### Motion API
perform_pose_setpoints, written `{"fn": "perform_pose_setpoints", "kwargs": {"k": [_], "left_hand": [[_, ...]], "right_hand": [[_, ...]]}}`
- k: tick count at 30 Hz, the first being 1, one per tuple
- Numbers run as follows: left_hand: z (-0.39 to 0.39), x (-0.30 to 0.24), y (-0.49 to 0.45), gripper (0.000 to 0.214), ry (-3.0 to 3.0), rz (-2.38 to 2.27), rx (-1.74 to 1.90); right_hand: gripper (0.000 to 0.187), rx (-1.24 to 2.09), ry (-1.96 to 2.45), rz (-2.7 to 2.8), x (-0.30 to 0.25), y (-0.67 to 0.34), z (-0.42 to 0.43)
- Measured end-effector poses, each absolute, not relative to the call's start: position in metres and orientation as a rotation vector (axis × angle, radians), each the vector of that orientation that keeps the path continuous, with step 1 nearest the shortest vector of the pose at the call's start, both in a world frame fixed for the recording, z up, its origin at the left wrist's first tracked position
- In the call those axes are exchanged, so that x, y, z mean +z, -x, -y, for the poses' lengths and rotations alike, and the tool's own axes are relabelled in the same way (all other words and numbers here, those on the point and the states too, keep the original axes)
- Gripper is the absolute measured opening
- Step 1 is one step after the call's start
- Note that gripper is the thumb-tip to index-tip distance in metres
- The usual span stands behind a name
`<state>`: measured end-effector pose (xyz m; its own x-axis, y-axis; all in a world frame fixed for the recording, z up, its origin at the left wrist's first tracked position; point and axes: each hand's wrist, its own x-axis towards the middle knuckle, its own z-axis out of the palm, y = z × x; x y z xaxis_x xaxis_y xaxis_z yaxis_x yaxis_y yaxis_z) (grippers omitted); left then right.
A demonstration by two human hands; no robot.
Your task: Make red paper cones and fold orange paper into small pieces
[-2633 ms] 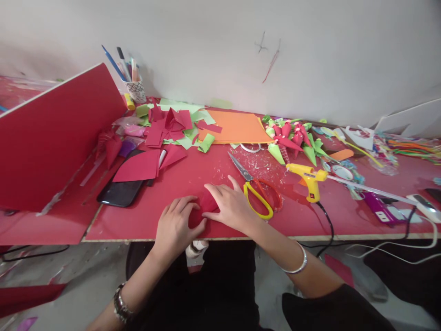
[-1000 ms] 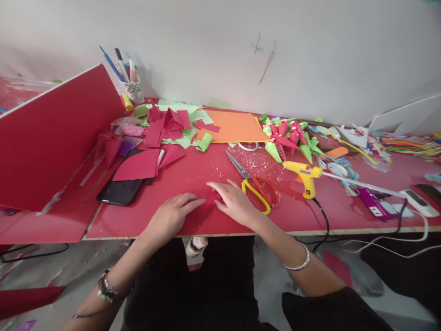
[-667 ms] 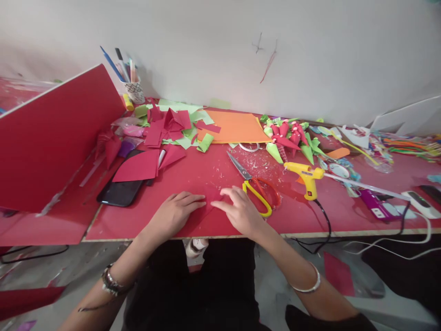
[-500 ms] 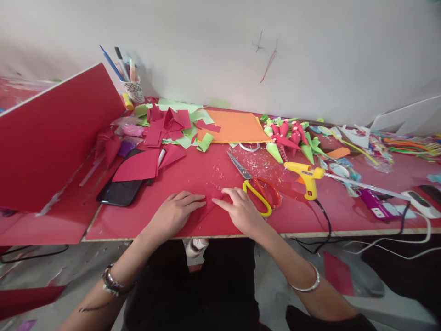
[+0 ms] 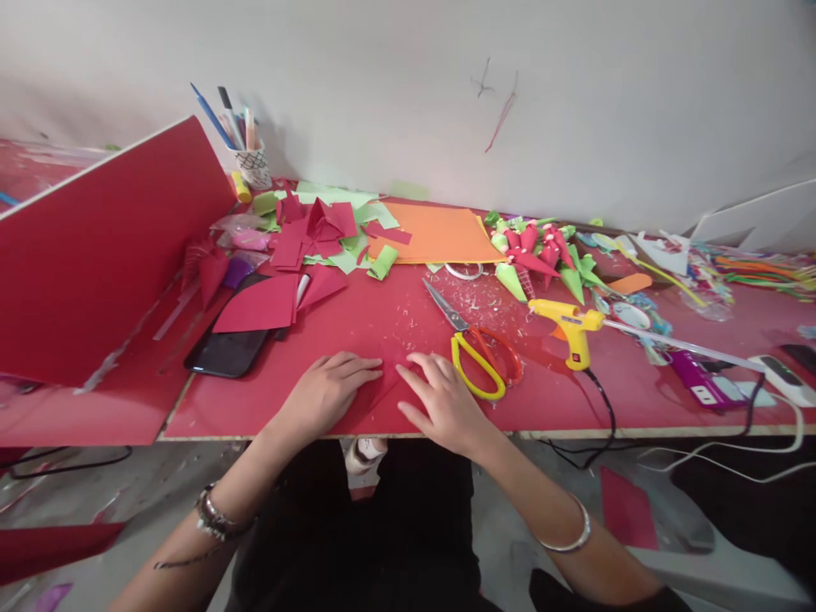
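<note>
A piece of red paper (image 5: 387, 374) lies in front of me near the table's front edge. Its outline is hard to make out against the red tabletop. My left hand (image 5: 331, 393) rests at the paper's left side, fingers stretched out flat with the tips on it. On the other side my right hand (image 5: 443, 404) has its fingers spread, close to the paper; whether they touch it I cannot tell. Just beyond the right hand lie scissors (image 5: 475, 344) with one yellow and one orange handle, blades pointing away to the left.
A yellow glue gun (image 5: 570, 327) with its cord lies to the right. Red and green paper cones (image 5: 539, 251) are heaped behind it. Orange sheets (image 5: 439, 234) and paper scraps lie at the back. Left are a phone (image 5: 226, 353), a pen cup (image 5: 253, 166) and a red board (image 5: 121, 255).
My right hand's fingers have spread apart and moved slightly away from the paper's edge. The left hand stays nearly in place. The view has shifted slightly.
</note>
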<state>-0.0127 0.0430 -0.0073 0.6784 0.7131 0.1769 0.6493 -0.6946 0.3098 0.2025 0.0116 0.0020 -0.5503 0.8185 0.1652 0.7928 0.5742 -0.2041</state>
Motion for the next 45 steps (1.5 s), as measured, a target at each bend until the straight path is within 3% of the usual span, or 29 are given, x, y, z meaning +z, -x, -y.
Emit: {"fn": "perform_pose_setpoints", "kwargs": {"k": [4,8,13,20,25,32,37,45], "left_hand": [[-0.043,-0.006,0.012,0.035,-2.641,-1.103,0.415],[-0.043,-0.006,0.013,0.037,-2.625,-1.084,0.436],[-0.043,-0.008,0.014,0.036,-2.624,-1.088,0.468],[-0.043,-0.008,0.014,0.035,-2.621,-1.074,0.467],[-0.043,-0.01,0.014,0.037,-2.635,-1.074,0.485],[-0.042,-0.01,0.014,0.035,-2.629,-1.081,0.475],[-0.043,-0.011,0.014,0.036,-2.626,-1.075,0.5],[-0.043,-0.011,0.014,0.035,-2.629,-1.071,0.501]], "right_hand": [[0.055,0.261,1.178,2.598,0.002,-0.191,0.003],[0.05,0.366,1.028,2.566,0.0,-0.189,0.012],[0.051,0.287,1.287,2.473,-0.002,-0.191,0.013],[0.038,0.379,1.042,2.573,-0.001,-0.184,0.02],[0.041,0.341,1.315,2.444,0.0,-0.184,0.019],[0.036,0.35,1.064,2.565,-0.001,-0.181,0.021],[0.04,0.32,1.269,2.446,-0.003,-0.184,0.017],[0.035,0.36,1.126,2.526,0.001,-0.186,0.016]]}}
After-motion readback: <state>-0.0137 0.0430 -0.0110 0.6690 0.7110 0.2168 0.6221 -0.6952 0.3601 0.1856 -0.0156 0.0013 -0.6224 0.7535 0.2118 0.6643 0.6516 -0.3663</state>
